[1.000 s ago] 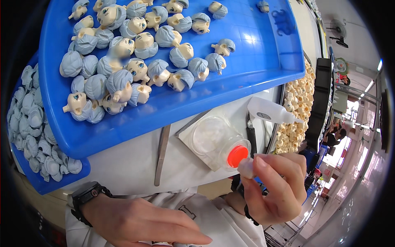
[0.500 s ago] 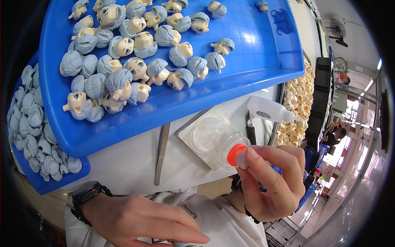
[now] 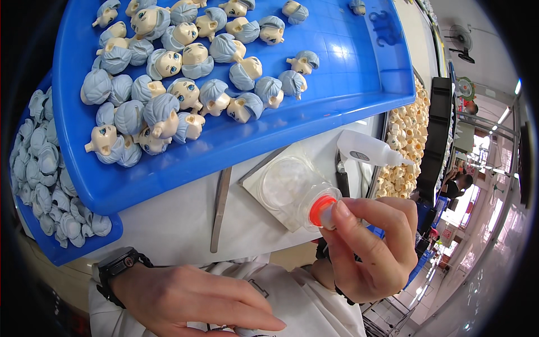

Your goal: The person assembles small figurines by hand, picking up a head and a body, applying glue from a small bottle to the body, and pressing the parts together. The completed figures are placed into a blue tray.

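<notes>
By the jar [image 3: 282, 182], at its red top [image 3: 319, 206]: white piece [image 3: 328, 217], pinched by my right fingers [image 3: 359, 231] at its outer end, leaving the other free; lower, my left fingers [image 3: 241, 315], extended, hold unclear.

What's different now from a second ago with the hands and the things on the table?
The right hand has moved slightly left and up, bringing the small whitish piece from beside the clear container's red end to overlapping it in view. The fingers still pinch the piece. No release shows. The left hand, the blue tray and the white bottle stayed about where they were.
</notes>
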A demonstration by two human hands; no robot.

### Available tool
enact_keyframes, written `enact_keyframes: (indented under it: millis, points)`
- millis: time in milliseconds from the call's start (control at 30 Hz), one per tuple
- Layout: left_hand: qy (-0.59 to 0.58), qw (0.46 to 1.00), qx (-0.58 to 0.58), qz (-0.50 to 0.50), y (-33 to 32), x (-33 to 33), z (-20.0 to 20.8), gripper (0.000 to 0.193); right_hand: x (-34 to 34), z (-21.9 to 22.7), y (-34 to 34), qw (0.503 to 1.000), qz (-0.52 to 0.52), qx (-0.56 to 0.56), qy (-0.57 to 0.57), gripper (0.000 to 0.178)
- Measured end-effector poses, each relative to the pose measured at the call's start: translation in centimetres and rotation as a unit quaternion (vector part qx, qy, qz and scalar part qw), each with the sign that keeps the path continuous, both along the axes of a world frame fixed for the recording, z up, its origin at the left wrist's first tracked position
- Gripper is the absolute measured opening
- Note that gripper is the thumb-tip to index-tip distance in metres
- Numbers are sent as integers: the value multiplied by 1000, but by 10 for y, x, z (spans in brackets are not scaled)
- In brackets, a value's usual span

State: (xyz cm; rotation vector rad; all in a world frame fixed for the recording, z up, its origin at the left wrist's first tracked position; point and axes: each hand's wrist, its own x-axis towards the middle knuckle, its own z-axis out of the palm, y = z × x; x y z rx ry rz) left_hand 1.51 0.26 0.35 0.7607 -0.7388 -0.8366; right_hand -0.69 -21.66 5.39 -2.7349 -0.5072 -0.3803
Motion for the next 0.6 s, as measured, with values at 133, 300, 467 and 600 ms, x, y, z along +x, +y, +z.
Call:
enact_keyframes:
  millis: [133,300,467,600]
  points:
    - [-3,1000,1,8,0,0,0,25,2,0,-1,1000,10,-1,2,39]
    - [16,999,-40,-26,2,-6,-11,36,3,1,3,1000,-7,1,0,36]
    - [27,999,-32,-12,1,-7,-10,37,3,1,4,1000,-15,2,1,34]
    - [29,999,-24,-16,2,-6,-9,36,3,2,5,1000,-19,-1,5,34]
